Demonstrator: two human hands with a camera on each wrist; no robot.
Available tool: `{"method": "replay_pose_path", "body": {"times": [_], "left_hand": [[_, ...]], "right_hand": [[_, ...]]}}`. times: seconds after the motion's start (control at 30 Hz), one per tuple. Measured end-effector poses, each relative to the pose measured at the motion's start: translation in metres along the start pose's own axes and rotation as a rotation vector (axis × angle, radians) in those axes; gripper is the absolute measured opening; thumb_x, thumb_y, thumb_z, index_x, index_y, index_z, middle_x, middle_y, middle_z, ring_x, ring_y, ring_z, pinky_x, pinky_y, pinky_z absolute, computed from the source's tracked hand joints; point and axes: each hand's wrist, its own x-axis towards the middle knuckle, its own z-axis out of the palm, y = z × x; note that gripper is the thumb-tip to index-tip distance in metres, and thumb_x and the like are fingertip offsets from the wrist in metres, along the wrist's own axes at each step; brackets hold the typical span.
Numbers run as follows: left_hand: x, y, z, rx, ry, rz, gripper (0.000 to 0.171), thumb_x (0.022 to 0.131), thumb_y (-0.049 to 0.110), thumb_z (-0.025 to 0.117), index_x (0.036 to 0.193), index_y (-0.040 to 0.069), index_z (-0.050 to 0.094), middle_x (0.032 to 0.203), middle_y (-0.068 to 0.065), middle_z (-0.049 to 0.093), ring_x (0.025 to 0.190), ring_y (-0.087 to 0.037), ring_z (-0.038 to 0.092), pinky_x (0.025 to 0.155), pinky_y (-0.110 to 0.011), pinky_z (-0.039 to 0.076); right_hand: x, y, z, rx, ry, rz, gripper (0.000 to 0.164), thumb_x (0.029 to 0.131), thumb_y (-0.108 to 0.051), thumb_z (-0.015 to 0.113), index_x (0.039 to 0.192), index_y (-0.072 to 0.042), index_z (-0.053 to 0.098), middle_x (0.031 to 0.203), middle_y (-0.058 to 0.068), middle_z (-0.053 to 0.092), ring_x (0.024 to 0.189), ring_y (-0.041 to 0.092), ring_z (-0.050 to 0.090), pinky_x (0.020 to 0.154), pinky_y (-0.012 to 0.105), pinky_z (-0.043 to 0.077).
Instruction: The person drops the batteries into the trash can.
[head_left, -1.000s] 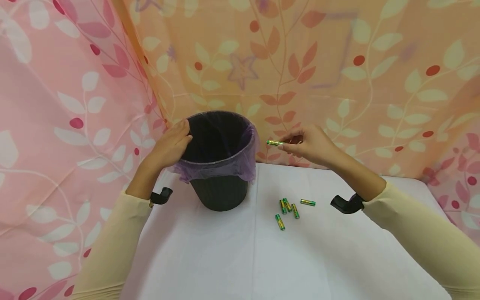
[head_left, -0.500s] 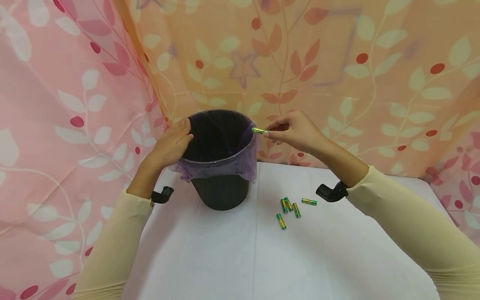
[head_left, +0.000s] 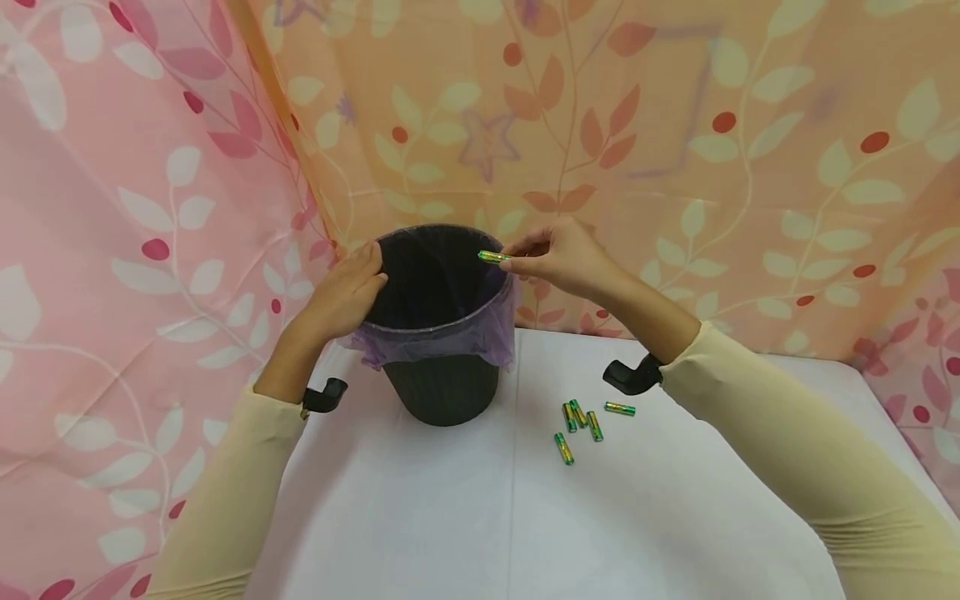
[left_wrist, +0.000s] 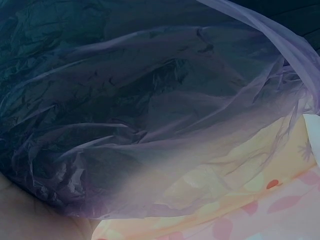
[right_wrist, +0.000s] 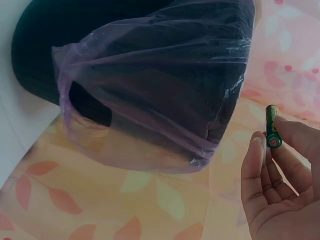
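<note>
In the head view, a dark waste bin [head_left: 444, 392] stands upright, a thin purple bag [head_left: 450, 337] folded down over its rim. My left hand [head_left: 347, 292] rests on the left part of the rim, fingers extended. The left wrist view shows only a bit of that hand [left_wrist: 40, 215] beside the sheer bag [left_wrist: 150, 100]. Between thumb and fingertips, my right hand [head_left: 562, 257] pinches a green and gold battery [head_left: 491, 257], which overlaps the bin's mouth at the right. From the right wrist, one end of this battery [right_wrist: 272, 125] faces the camera.
Several matching batteries [head_left: 577, 414] lie loosely grouped on the white tablecloth [head_left: 420, 508], right of the bin. A separate battery [head_left: 564, 448] lies nearer the front, another battery [head_left: 619, 409] farther right. Patterned cloth [head_left: 660, 192] hangs behind the table.
My right hand has moved left with the battery, from beside the bin to its right rim. The left hand stays on the rim, and the batteries on the table lie unchanged.
</note>
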Motion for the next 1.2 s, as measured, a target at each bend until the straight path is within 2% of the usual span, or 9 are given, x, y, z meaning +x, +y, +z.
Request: {"method": "replay_pose_path", "body": {"times": [0.13,0.27,0.37,0.6,0.7,0.83,0.93,1.07,1.2], "left_hand": [[0.001,-0.001,-0.001,0.013,0.002,0.004,0.059,0.102,0.028,0.025,0.146,-0.009,0.011,0.154,-0.022,0.008,0.143,-0.030,0.003,0.116,-0.043,0.003],[0.000,-0.002,-0.002,0.019,0.002,-0.002,0.059,0.102,0.028,0.026,0.146,-0.009,0.011,0.154,-0.022,0.008,0.143,-0.031,0.003,0.116,-0.045,0.004],[-0.001,-0.002,-0.001,0.026,0.002,-0.004,0.059,0.102,0.028,0.026,0.146,-0.009,0.011,0.154,-0.022,0.008,0.143,-0.032,0.003,0.116,-0.045,0.003],[0.000,0.000,-0.001,0.011,0.002,-0.007,0.059,0.102,0.030,0.025,0.146,-0.008,0.012,0.154,-0.021,0.009,0.143,-0.029,0.003,0.116,-0.043,0.003],[0.000,0.001,-0.002,0.010,-0.005,-0.007,0.060,0.102,0.030,0.025,0.147,-0.007,0.011,0.155,-0.021,0.008,0.143,-0.029,0.002,0.116,-0.043,0.002],[-0.002,-0.001,-0.002,-0.001,-0.003,-0.008,0.060,0.102,0.031,0.024,0.147,-0.007,0.010,0.155,-0.019,0.007,0.144,-0.027,0.001,0.116,-0.044,0.004],[-0.003,-0.002,-0.001,-0.019,0.003,-0.012,0.060,0.102,0.032,0.024,0.147,-0.005,0.010,0.155,-0.018,0.007,0.144,-0.027,0.001,0.116,-0.044,0.004],[-0.004,-0.002,-0.002,-0.015,0.003,-0.011,0.060,0.102,0.032,0.024,0.147,-0.005,0.010,0.155,-0.017,0.007,0.144,-0.026,0.001,0.116,-0.044,0.004],[-0.004,0.000,-0.002,-0.009,0.003,-0.013,0.060,0.103,0.032,0.024,0.147,-0.005,0.010,0.155,-0.017,0.007,0.144,-0.026,0.001,0.116,-0.044,0.004]], "right_hand": [[0.009,-0.003,0.004,0.061,-0.001,-0.041,0.018,0.082,-0.034,0.073,0.094,-0.021,0.074,0.089,0.000,0.071,0.079,0.021,0.062,0.069,0.035,0.052],[0.020,-0.009,0.009,0.110,0.001,-0.043,0.015,0.081,-0.027,0.075,0.092,-0.017,0.074,0.083,0.003,0.070,0.074,0.027,0.064,0.064,0.031,0.052],[0.027,-0.014,0.012,0.104,0.013,-0.030,0.014,0.081,-0.024,0.075,0.092,-0.015,0.074,0.080,0.004,0.070,0.071,0.025,0.065,0.062,0.029,0.053],[0.041,-0.022,0.019,0.182,0.034,-0.003,0.016,0.079,-0.017,0.077,0.093,-0.009,0.074,0.078,0.008,0.070,0.070,0.029,0.067,0.067,0.039,0.057],[0.044,-0.023,0.022,0.197,0.023,0.025,0.016,0.079,-0.020,0.077,0.093,-0.011,0.074,0.082,0.006,0.070,0.073,0.028,0.067,0.071,0.041,0.056],[0.049,-0.026,0.026,0.187,-0.007,0.037,0.016,0.081,-0.026,0.075,0.093,-0.016,0.074,0.085,0.001,0.071,0.076,0.025,0.066,0.078,0.046,0.053],[0.056,-0.027,0.031,0.168,-0.012,0.018,0.016,0.081,-0.027,0.075,0.093,-0.016,0.074,0.084,0.001,0.071,0.076,0.026,0.067,0.077,0.045,0.054],[0.064,-0.028,0.036,0.100,0.012,-0.005,0.015,0.081,-0.028,0.075,0.092,-0.017,0.075,0.082,-0.001,0.070,0.072,0.022,0.067,0.070,0.034,0.056],[0.068,-0.030,0.039,0.090,0.030,0.007,0.014,0.081,-0.027,0.075,0.090,-0.016,0.074,0.079,0.001,0.069,0.069,0.019,0.067,0.069,0.035,0.056]]}}
